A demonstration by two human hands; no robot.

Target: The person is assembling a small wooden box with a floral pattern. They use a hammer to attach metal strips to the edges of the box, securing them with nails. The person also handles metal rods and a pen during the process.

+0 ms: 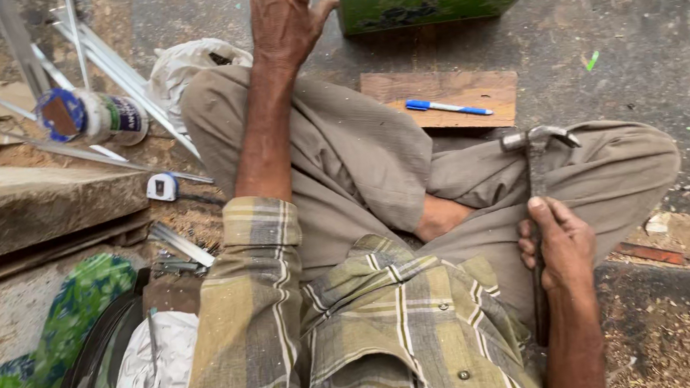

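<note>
Steel claw hammer (533, 169) gripped in right hand (563, 246).

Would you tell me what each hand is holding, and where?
The right hand holds a hammer by its handle; the left hand holds nothing.

a plaid shirt (359, 336) in olive and cream is worn, sleeves rolled, with loose khaki trousers (375, 157).

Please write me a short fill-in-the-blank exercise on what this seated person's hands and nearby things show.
1. The right hand grips a ____ by its handle.
2. A ____ pen lies on the wooden board.
3. The left hand reaches toward the ____ box.

Missing words: hammer; blue; green
</note>
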